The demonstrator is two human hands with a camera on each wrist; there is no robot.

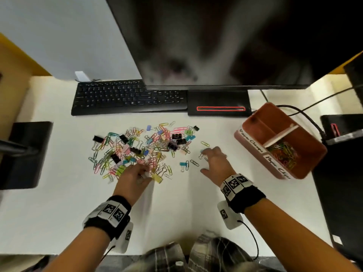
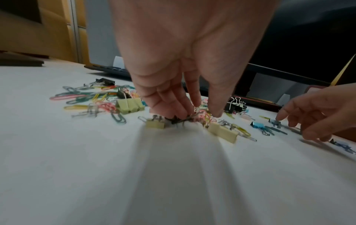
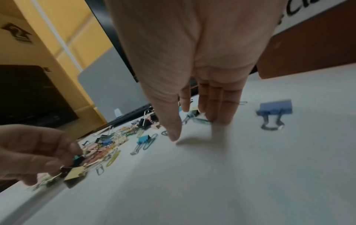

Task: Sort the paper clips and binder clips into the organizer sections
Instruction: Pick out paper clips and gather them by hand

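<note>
A mixed pile of coloured paper clips and binder clips (image 1: 141,150) lies spread on the white desk. My left hand (image 1: 146,173) reaches into its near edge, fingers curled down and pinching some dark clips (image 2: 181,119) between two yellow binder clips (image 2: 223,132). My right hand (image 1: 204,160) rests to the right of the pile, fingers straight, their tips pressing a paper clip (image 3: 201,120) to the desk. A blue binder clip (image 3: 275,108) lies beside it. The brown organizer (image 1: 312,152) stands at the right; its near section holds coloured paper clips (image 1: 282,154).
A black keyboard (image 1: 127,97) and the monitor's base (image 1: 218,103) lie behind the pile, under the monitor (image 1: 225,40). Cables (image 1: 306,114) run behind the organizer. A black stand (image 1: 25,154) sits at the left, black equipment (image 1: 341,126) at the right.
</note>
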